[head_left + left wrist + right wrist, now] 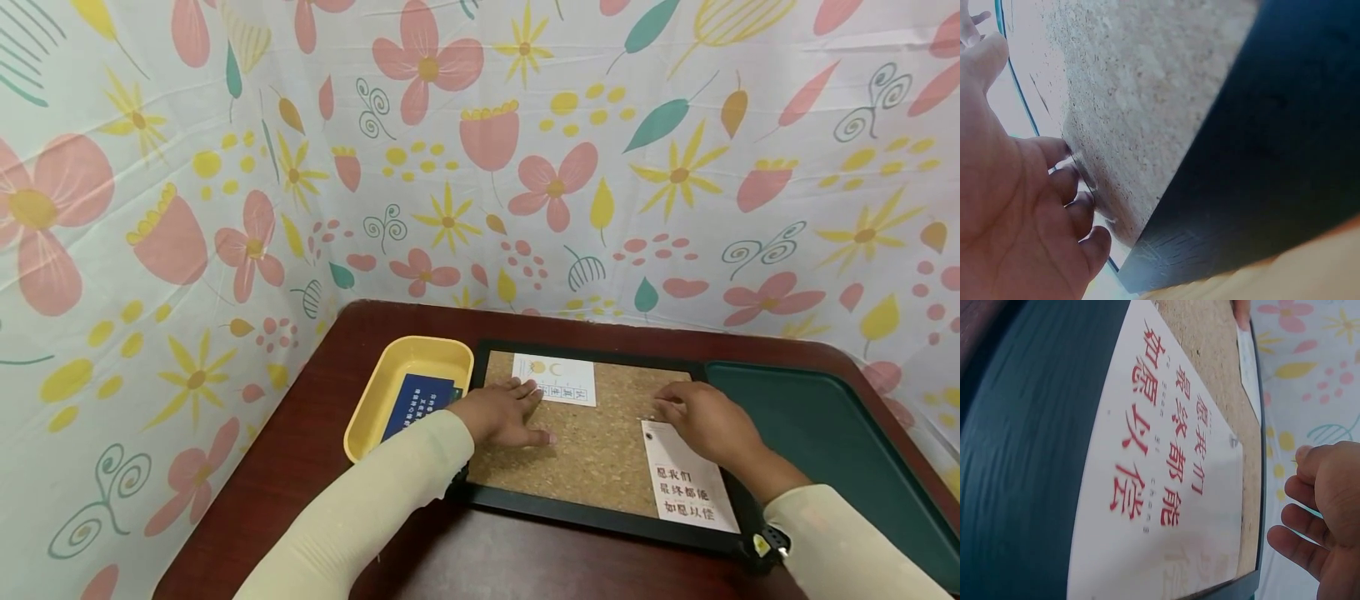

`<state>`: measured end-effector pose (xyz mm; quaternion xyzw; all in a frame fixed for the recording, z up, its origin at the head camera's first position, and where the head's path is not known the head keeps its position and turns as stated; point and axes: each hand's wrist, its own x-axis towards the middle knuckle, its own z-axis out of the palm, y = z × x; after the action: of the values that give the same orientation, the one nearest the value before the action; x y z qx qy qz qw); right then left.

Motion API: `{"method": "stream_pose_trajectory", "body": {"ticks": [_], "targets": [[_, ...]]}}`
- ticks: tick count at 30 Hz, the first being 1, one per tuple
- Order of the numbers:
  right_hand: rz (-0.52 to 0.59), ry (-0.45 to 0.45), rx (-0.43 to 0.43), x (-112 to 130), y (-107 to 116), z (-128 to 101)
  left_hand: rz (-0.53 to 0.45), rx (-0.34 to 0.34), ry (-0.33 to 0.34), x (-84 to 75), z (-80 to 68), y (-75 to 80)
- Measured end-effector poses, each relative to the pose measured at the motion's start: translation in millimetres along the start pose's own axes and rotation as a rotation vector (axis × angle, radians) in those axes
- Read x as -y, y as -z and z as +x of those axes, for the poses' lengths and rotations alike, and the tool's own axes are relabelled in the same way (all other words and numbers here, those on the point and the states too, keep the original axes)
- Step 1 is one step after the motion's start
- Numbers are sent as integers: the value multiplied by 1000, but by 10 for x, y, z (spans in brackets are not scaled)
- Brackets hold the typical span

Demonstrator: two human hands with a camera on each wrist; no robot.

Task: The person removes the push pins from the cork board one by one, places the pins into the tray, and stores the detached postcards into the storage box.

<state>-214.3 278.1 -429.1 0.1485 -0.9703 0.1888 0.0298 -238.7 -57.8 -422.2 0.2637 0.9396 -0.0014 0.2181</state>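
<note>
My left hand (502, 414) lies flat across the upper left of a black-framed cork board (592, 467), its fingertips on a small white card (573, 371) with yellow drawings and blue-boxed characters. In the left wrist view, the left palm (1016, 212) shows beside the cork. Over the board's right side hovers my right hand (708, 421), fingers bent, just above a white card with red characters (686, 479). The right wrist view shows the right fingers (1310, 512) loosely curled with nothing visible between them. A small clear pin (1234, 442) sits at that card's edge.
Left of the board stands a yellow tray (367, 408) holding a dark blue card (420, 400) with white characters. A dark green tray (817, 442) adjoins the board's right side. All rest on a red-brown table (300, 475) against a flower-patterned curtain (450, 167).
</note>
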Motion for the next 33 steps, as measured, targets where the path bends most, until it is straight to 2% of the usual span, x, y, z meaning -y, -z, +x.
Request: {"method": "stream_pose_trajectory", "body": {"ticks": [12,19,33], "targets": [[-35,-10,-8,-94,79,-69,0,-3,-3,7,-1,-10],[-38,20,-20,-175,104,-124,-9,-5,2,1,-15,7],[-53,-9,1,-293,189,-193,-25,2,1,-6,-39,29]]}}
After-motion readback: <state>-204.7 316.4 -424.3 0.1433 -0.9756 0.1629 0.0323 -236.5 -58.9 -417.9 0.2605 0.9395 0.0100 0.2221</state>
